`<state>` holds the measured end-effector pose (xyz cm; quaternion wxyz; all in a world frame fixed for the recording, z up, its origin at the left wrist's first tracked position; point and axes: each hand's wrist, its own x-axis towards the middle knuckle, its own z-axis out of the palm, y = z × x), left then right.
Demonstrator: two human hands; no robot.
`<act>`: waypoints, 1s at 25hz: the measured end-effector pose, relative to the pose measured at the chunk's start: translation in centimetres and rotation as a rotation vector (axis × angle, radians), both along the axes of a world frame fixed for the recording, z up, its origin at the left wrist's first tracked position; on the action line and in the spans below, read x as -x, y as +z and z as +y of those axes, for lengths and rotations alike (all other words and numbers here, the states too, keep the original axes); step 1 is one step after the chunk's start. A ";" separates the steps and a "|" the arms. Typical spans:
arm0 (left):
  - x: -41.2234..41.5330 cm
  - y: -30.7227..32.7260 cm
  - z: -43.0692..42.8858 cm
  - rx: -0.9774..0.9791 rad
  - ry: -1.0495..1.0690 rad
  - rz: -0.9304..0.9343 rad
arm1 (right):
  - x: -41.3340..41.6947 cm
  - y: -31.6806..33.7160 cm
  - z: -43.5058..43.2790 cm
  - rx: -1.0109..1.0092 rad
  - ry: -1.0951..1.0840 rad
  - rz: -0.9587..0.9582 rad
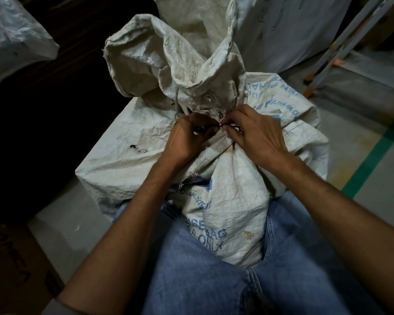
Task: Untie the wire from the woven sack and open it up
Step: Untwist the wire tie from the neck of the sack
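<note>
Reference point: the gathered neck (216, 137) of the white woven plastic sack with blue print (228, 196). The sack stands upright between the blue denim legs (191, 269) of the seated person.

Far left of the neck: a second pale woven bag (16, 35) and a brown cardboard box (16, 264). Neither is involved.

Just left of the neck: the left hand (187, 137), its fingers (199, 119) curled and pinching one end of the thin dark wire (216, 126).

At the neck: the wire crosses the bunched fabric between the two hands. The tie is not yet off, and it closes off the crumpled mouth (159, 55) above the neck.

Just right of the neck: the right hand (259, 135), thumb and forefinger narrowed onto the other run of the wire.

Far right of the neck: a green floor stripe (371, 164).

Probable faults:
1. Turning the wire against its twist would tighten the tie. The lay of the twist cannot be read here, as the light is dim.
2. Repeated bending may snap the thin wire and leave a stub buried in the folds.
3. A free wire end may prick a fingertip or snag the weave, which already shows fraying just below and left of the neck.
4. Once the neck is released, the full sack may slump sideways off the legs; its contents are hidden
</note>
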<state>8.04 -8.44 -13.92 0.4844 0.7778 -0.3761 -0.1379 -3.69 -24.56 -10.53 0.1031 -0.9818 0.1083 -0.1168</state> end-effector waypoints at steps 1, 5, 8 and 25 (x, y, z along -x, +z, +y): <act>0.0 0.3 -0.1 -0.014 -0.009 -0.033 | 0.1 0.0 0.0 -0.024 -0.003 -0.007; 0.3 1.3 -0.2 -0.089 -0.066 -0.207 | 0.4 -0.4 0.6 -0.038 -0.024 -0.041; 0.8 1.3 -0.4 -0.117 -0.066 -0.332 | 0.5 -0.3 0.5 -0.061 -0.010 -0.035; -0.1 0.1 -1.1 -0.037 -0.024 -0.064 | 0.2 0.0 -2.5 -0.656 0.006 0.127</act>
